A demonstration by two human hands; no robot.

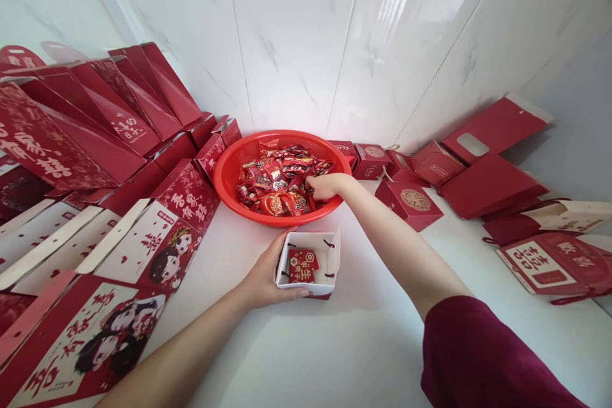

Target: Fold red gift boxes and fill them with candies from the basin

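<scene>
My left hand (268, 277) is wrapped round the side of a small open gift box (335, 255), white inside, standing on the white table. Inside the box lies a red printed packet (303, 266), and black cord ends show on its inner walls. Beyond it sits a red plastic basket (229, 201) full of red-wrapped candies (272, 175). My right hand (325, 186) reaches over the basket's right side, its fingers curled down among the candies. The fingertips are hidden there, so what they pinch does not show.
Rows of red and white gift boxes (186, 197) crowd the left side. More red boxes (411, 201) and a flat red bag (549, 264) lie to the right. A white tiled wall (296, 44) rises behind the basket.
</scene>
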